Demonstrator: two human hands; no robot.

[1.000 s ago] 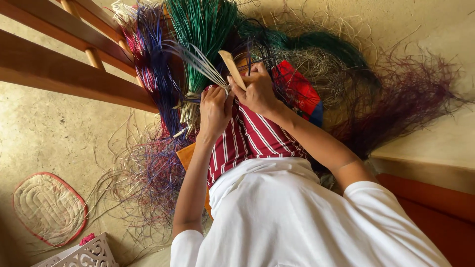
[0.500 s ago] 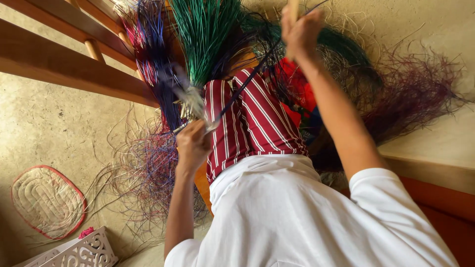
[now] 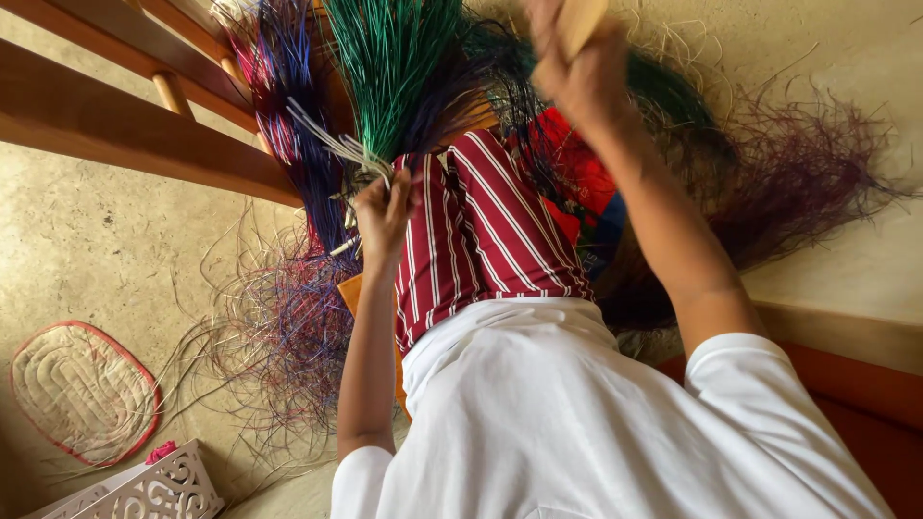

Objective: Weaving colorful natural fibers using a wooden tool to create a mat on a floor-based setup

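Head view, looking down over a white T-shirt (image 3: pixel 558 423) and a lap covered in maroon cloth with white stripes (image 3: pixel 481 231); this striped lap serves as the landmark below.

Left hand (image 3: pixel 383 216): at the left edge of the striped lap, fingers closed tight around a small bunch of pale flat straw strands (image 3: pixel 332 144). The strands fan up and away from the fist, toward the bundles beyond the lap.

Right hand (image 3: pixel 577 67): raised well above the far end of the striped lap, near the top of the frame. Fingers closed around a flat tan wooden tool (image 3: pixel 582 19); only the tool's lower part shows, the rest runs out of frame.

Beyond the lap, directly ahead: a bundle of green dyed fibre strands (image 3: pixel 394 67). Left of it, a bundle of blue and purple strands (image 3: pixel 298 125). Right of the lap, a loose heap of dark maroon strands (image 3: pixel 798 183) and a red cloth (image 3: pixel 577 163) partly under the right forearm.

Left of the lap: brown wooden rails (image 3: pixel 125 135) crossing diagonally over the sandy floor. Further left and nearer the person, an oval woven mat with a red border (image 3: pixel 82 394) lies flat, with a white cut-out patterned box (image 3: pixel 163 490) just beside it.
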